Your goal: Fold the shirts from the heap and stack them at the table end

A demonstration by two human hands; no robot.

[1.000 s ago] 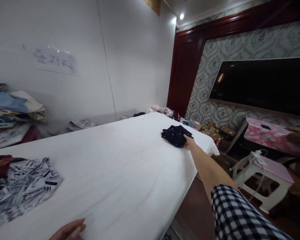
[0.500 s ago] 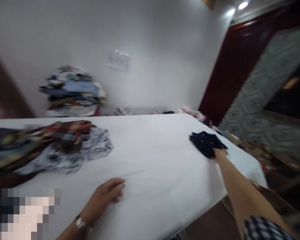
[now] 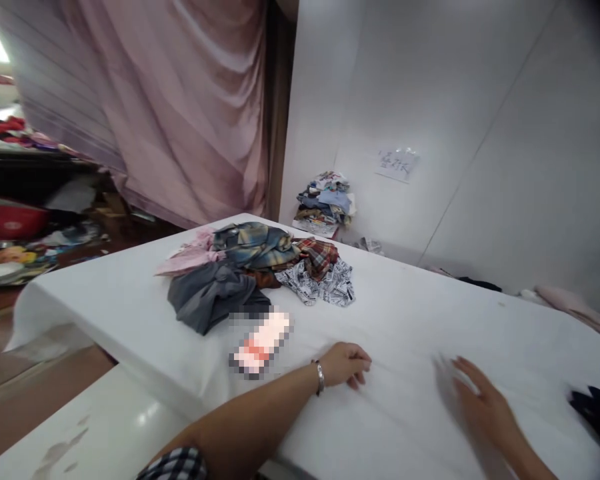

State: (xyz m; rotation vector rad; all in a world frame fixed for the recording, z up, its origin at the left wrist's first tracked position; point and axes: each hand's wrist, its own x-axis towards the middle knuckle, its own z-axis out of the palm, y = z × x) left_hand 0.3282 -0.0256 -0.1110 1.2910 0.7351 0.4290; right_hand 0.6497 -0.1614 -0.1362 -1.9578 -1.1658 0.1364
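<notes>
My left hand [image 3: 345,364] rests on the white sheet of the table [image 3: 410,320] with fingers loosely curled and a bracelet at the wrist; it holds nothing. My right hand [image 3: 483,407] hovers flat and blurred just over the sheet, fingers spread, empty. A dark navy folded garment [image 3: 596,412] lies at the right edge, a short way right of my right hand. A heap of crumpled clothes [image 3: 253,270] (grey, plaid, pink, black-and-white print) lies on the far left part of the table, beyond my left hand.
A small pixelated object [image 3: 259,341] lies on the sheet near the heap. A stack of folded clothes [image 3: 325,203] stands against the white wall under a paper note [image 3: 396,164]. A pink curtain [image 3: 180,107] hangs at left; clutter lies on the floor [image 3: 25,247].
The view has swung left. My right hand has let go of the navy garment and drawn back over the sheet. My left hand stays resting on the sheet.
</notes>
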